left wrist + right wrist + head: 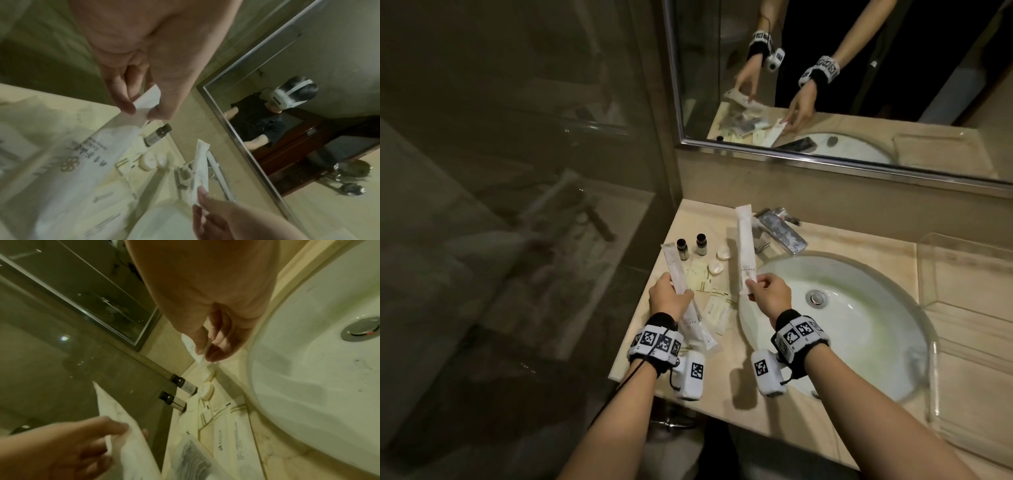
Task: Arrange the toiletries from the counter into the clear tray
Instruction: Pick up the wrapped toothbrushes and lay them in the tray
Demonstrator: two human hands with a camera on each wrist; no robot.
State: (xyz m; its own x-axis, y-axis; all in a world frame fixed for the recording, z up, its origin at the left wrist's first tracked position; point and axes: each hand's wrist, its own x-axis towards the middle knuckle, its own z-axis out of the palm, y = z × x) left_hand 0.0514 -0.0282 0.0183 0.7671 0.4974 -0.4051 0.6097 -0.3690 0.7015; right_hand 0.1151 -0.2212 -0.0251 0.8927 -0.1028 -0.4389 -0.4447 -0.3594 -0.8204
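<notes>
In the head view my left hand (676,295) grips a long white packet (674,270) above the counter's left part. Thumb and fingers (128,105) pinch its lower end in the left wrist view. My right hand (752,285) pinches a second long white packet (744,246), held upright near the sink's left rim; the pinch (200,352) shows in the right wrist view. Two dark-capped bottles (683,248) (702,244), two round soaps (722,254) and several flat sachets (710,303) lie on the counter. The clear tray (969,284) stands right of the sink.
A white oval sink (859,342) with a metal drain (815,297) lies between the toiletries and the tray. The chrome faucet (782,229) stands behind it. A mirror (859,85) covers the back wall, and a glass partition (517,171) borders the counter's left edge.
</notes>
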